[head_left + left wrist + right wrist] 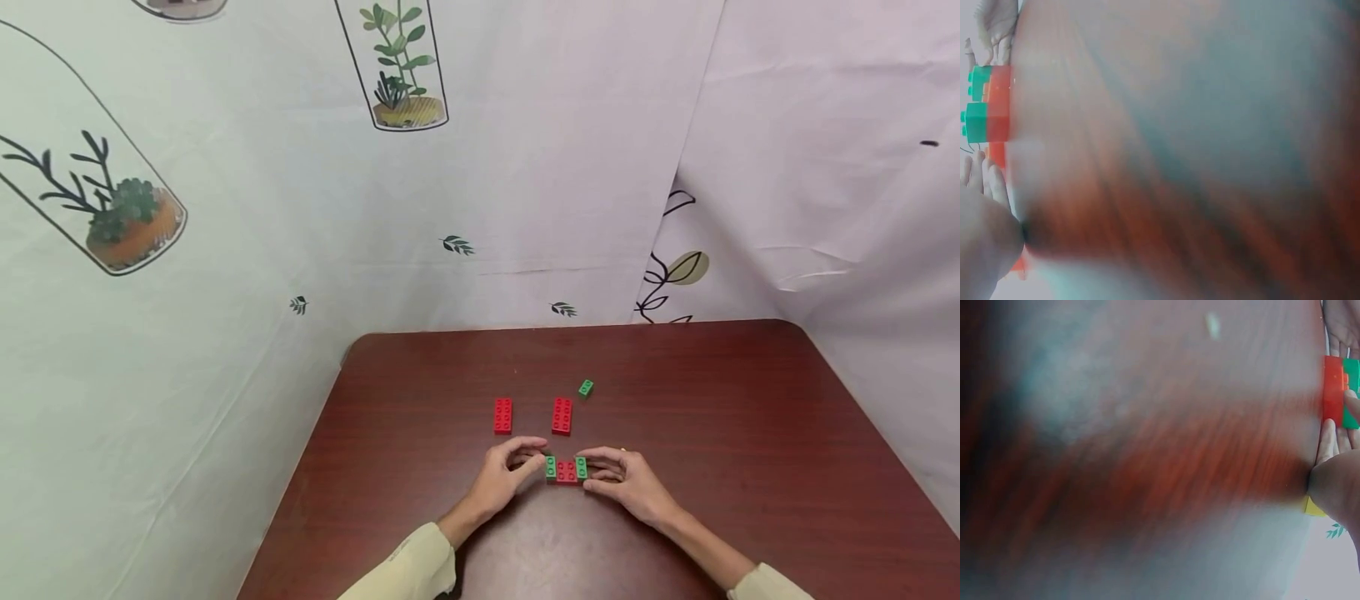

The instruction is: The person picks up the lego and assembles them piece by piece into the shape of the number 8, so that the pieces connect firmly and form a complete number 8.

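A red toy building brick [567,472] lies crosswise on the table before me, with a green two-stud brick [551,467] on its left end and another green two-stud brick [581,467] on its right end. My left hand [504,475] is at the left end, its thumb and fingertips close beside the bricks; in the left wrist view its fingers [986,178] look extended. With my right hand [628,482] I hold the right end between thumb and fingers. The right wrist view shows the red brick [1333,390] at those fingertips, partly cut off by the frame edge.
Two red eight-stud bricks [503,416] [562,416] lie beyond my hands, with a loose green two-stud brick [586,388] farther back. The dark reddish table [712,400] meets a plant-printed cloth wall [525,192] behind and at the sides. A yellow patch [1314,507] shows below the right hand.
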